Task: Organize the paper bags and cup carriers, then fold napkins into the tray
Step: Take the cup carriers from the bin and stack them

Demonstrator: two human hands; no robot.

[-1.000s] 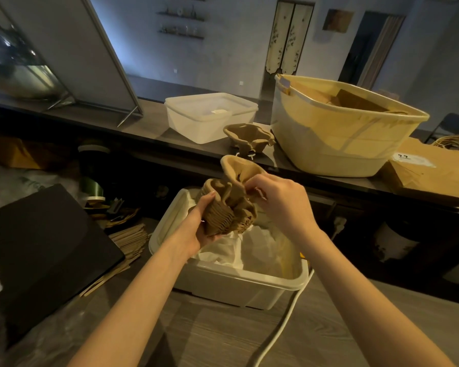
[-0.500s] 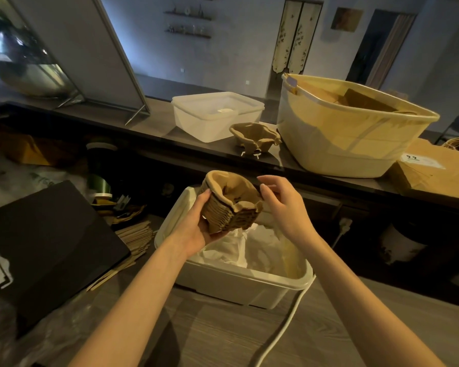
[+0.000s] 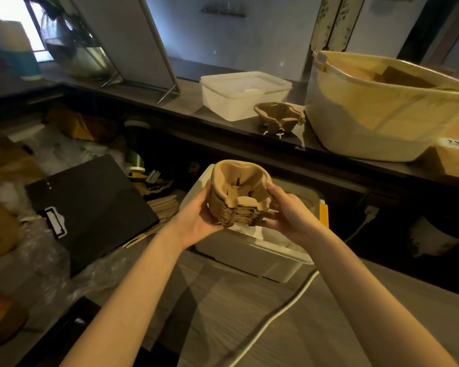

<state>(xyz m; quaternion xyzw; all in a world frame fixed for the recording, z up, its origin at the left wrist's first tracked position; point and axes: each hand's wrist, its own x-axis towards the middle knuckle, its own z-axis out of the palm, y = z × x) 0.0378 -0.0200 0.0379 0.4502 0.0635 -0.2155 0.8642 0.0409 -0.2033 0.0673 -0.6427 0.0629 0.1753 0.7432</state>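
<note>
A stack of brown pulp cup carriers (image 3: 239, 194) is held upright between both hands above a white bin (image 3: 252, 254) with white paper inside. My left hand (image 3: 199, 215) grips the stack's left side, and my right hand (image 3: 289, 213) grips its right side. Another cup carrier (image 3: 278, 116) lies on the upper counter, between a lidded white container (image 3: 244, 95) and a large cream tub (image 3: 382, 107). That tub holds brown paper bags (image 3: 400, 78). More brown bags (image 3: 453, 160) lie flat to the right of the tub.
A black board (image 3: 90, 205) leans at the left among plastic wrap and cardboard. Wooden stirrers (image 3: 164, 207) sit beside the bin. A white cable (image 3: 276, 319) runs across the wooden surface below. A tilted mirror stand (image 3: 133, 43) rests on the counter's left.
The stack has been squared up and turned upright. My right hand moved from the top of the carriers to the stack's right side. The view shifted left and down.
</note>
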